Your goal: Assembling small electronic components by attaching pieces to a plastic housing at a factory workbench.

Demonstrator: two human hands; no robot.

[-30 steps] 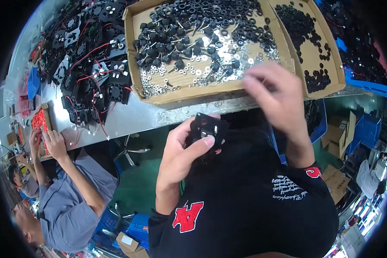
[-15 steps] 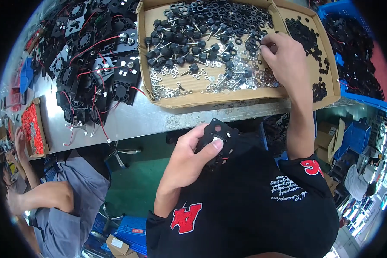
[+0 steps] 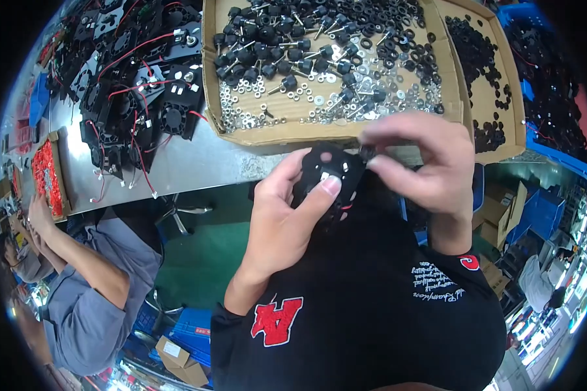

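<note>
My left hand (image 3: 274,225) grips a black plate-like fan unit (image 3: 332,163) with small white connectors and a bit of red wire, the thumb pressing on its face. At the unit's upper right corner, my right hand (image 3: 430,163), blurred, pinches a small black round part (image 3: 368,153) that looks like a rubber ring. Whether this part touches the unit I cannot tell. Beyond both hands is a shallow cardboard tray (image 3: 274,135). Inside lie black-headed screws (image 3: 290,83), black rings (image 3: 407,39) and loose silvery nuts and washers (image 3: 319,100).
Black fan units (image 3: 176,117) with red wires are piled on the metal table (image 3: 215,159) at left. A second cardboard tray (image 3: 516,124) with black rings and a blue crate (image 3: 557,159) stand right. A co-worker (image 3: 104,274) sits left, near a box of red parts (image 3: 49,179).
My right hand has come from the tray's right side down to the fan unit, with a small black part in its fingers. My left hand still holds the unit. The co-worker's arm has moved.
</note>
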